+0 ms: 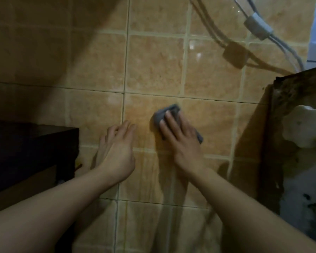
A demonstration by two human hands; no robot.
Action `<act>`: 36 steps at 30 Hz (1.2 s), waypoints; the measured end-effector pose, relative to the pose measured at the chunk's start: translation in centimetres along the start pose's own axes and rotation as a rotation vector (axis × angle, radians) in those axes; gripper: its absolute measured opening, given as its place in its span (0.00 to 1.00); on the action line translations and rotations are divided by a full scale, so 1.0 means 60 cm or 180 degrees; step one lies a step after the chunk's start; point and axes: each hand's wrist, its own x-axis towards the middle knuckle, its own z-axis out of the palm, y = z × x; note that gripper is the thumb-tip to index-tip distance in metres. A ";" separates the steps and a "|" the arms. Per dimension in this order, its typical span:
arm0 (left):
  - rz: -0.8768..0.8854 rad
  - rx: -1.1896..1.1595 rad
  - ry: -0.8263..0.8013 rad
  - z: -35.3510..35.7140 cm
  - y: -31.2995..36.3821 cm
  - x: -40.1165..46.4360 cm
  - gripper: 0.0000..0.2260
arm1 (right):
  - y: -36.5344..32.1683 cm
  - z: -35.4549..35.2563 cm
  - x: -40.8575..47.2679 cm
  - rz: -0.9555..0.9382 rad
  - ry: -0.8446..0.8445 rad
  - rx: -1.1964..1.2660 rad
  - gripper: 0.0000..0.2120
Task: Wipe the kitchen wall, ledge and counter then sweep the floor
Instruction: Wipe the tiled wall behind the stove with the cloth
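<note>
Two bare forearms reach in from the bottom of the frame. The left hand [117, 148], left of centre, rests against the tiled wall [153, 64], fingers loosely spread and holding nothing. The right hand [181, 141], centre frame, presses a grey cloth [164, 114] flat on the wall with straight fingers. A dark cabinet [29, 148] sits mid-left. White cables [259, 28] hang upper right.

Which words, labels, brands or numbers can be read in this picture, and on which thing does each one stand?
None: no text shows on the tiled wall, the grey cloth under the right hand, the dark cabinet or the white cables.
</note>
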 end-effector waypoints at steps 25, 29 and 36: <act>-0.0468 -0.0310 -0.0093 -0.012 -0.079 -0.061 0.37 | -0.082 -0.030 0.166 -0.0127 -0.0288 0.0009 0.31; -0.0549 -0.0377 -0.0083 -0.005 -0.087 -0.075 0.38 | -0.125 0.009 0.111 -0.1084 -0.0384 -0.0146 0.29; -0.0704 -0.0590 -0.0066 -0.014 -0.099 -0.083 0.38 | -0.115 -0.013 0.182 -0.0918 -0.0477 -0.0117 0.29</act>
